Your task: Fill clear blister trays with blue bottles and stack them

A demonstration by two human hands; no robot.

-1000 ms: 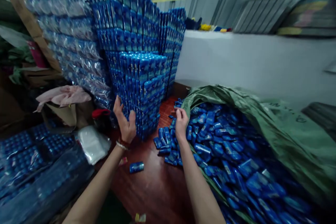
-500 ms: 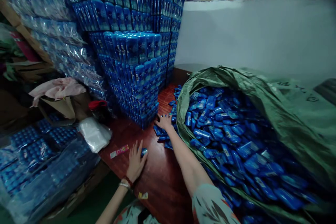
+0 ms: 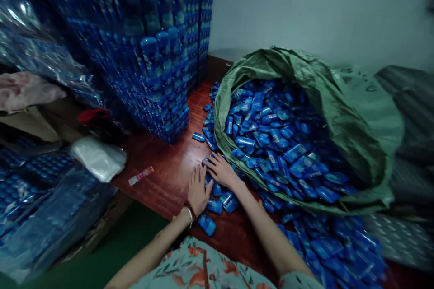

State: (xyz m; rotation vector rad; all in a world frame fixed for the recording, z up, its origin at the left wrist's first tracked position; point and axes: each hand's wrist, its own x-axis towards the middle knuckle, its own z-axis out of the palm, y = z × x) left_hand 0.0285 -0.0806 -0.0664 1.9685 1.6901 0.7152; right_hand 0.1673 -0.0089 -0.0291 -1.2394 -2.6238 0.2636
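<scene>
Resting palms down at loose blue packs on the reddish surface | my left hand loosely spread, thumb out; my right hand fanned, fingertips near the left's | green sack open-mouthed beside them, presumably so its contents sit within reach

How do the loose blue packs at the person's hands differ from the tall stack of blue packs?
The loose blue packs lie scattered on the reddish-brown surface; the tall stack of blue packs rises in tight, even layers. The left hand and right hand partly cover the loose packs, while neither touches the stack. Both have a shiny blue look.
</scene>
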